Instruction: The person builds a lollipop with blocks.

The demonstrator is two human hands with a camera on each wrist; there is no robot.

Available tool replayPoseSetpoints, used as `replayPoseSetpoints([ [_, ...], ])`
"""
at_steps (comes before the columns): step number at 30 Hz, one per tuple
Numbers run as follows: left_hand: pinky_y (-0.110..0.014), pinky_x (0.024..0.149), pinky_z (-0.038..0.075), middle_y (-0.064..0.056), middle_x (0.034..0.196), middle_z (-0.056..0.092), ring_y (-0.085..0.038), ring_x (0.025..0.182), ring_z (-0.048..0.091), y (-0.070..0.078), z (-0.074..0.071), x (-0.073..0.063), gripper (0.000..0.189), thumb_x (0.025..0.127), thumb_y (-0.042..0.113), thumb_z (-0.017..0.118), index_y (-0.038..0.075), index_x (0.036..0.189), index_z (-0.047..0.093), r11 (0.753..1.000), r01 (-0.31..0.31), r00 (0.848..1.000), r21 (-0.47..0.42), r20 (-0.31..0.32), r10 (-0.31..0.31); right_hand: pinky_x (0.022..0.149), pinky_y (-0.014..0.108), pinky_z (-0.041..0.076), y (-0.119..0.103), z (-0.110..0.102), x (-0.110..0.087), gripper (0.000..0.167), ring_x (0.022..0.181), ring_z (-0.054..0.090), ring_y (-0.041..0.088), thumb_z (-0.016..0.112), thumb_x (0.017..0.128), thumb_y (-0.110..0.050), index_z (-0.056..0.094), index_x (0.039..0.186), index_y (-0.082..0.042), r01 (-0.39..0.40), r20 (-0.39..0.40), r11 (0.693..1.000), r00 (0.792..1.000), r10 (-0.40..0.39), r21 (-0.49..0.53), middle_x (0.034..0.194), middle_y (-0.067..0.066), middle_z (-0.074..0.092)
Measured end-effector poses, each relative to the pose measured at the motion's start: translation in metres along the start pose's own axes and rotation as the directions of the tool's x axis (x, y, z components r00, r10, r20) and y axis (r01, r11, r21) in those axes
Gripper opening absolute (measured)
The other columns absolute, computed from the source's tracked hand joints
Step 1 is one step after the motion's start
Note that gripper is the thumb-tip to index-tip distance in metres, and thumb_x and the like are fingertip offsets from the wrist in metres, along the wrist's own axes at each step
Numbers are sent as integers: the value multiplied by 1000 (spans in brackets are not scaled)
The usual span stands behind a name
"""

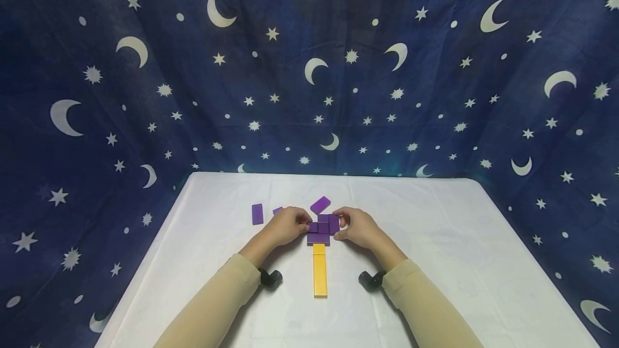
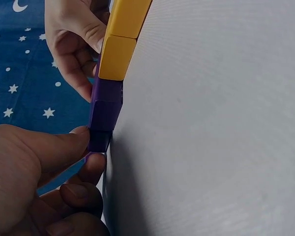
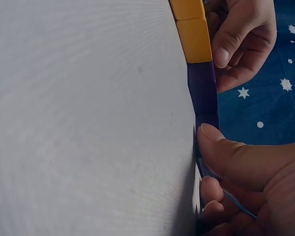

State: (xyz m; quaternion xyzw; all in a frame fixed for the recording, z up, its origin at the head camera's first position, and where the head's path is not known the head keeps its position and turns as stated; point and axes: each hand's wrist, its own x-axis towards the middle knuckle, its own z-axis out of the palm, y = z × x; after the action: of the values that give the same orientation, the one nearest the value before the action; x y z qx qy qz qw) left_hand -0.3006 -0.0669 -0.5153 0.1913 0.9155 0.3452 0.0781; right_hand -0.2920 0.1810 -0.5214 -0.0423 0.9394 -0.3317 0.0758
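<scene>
On the white tabletop, several purple blocks (image 1: 318, 239) lie side by side in a flat cluster. A row of yellow blocks (image 1: 320, 275) runs from its near side towards me. My left hand (image 1: 288, 225) pinches a small purple block (image 2: 99, 141) at the cluster's left end between thumb and forefinger. Over on the right, my right hand (image 1: 360, 227) holds an upright-lying purple block (image 1: 334, 224) at the cluster's edge, its thumb (image 3: 216, 140) on the near end and fingers curled at the far side. Part of the cluster is hidden by the fingertips.
Loose purple blocks lie beyond the hands: one at the left (image 1: 257, 214), one slanted behind the cluster (image 1: 320, 205), and one (image 1: 277, 210) partly covered by the left hand. A dark blue cloth (image 1: 271, 79) with moons and stars hangs around the table (image 1: 435, 240).
</scene>
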Motion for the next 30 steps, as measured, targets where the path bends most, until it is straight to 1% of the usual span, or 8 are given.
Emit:
replayPoseSetpoints([
  [4,-46,98,56,3,97,75,-17,95,66,1,0,-1,10,98,14,76,17,106,80,1000,-3,1000,-6,-1,3,112,56,50,0,1,0,65,109,61,25,97,76,-18,73,135,-21,-1,-3,1000,1000,1,-1,113,1,73],
  [14,-47,101,56,3,99,75,-18,98,66,1,0,-1,8,99,14,76,19,105,80,1000,8,1000,-26,1,-8,112,56,50,2,1,0,66,108,60,25,97,76,-18,72,137,-21,0,-5,1000,1000,0,-2,110,1,71],
  [20,-47,99,56,4,97,74,-17,94,65,0,1,-1,8,99,14,76,20,104,80,1000,7,1000,-23,8,-7,111,56,50,2,1,0,66,107,60,25,97,75,-17,73,136,-20,13,-6,1000,1000,-13,-3,109,0,71],
  [30,-47,103,55,4,99,74,-17,98,65,1,0,-1,9,99,15,76,20,105,80,999,12,1000,-30,14,-12,106,53,51,1,0,-1,65,105,59,25,97,76,-18,73,136,-20,8,0,1000,1000,-8,-5,101,0,67],
])
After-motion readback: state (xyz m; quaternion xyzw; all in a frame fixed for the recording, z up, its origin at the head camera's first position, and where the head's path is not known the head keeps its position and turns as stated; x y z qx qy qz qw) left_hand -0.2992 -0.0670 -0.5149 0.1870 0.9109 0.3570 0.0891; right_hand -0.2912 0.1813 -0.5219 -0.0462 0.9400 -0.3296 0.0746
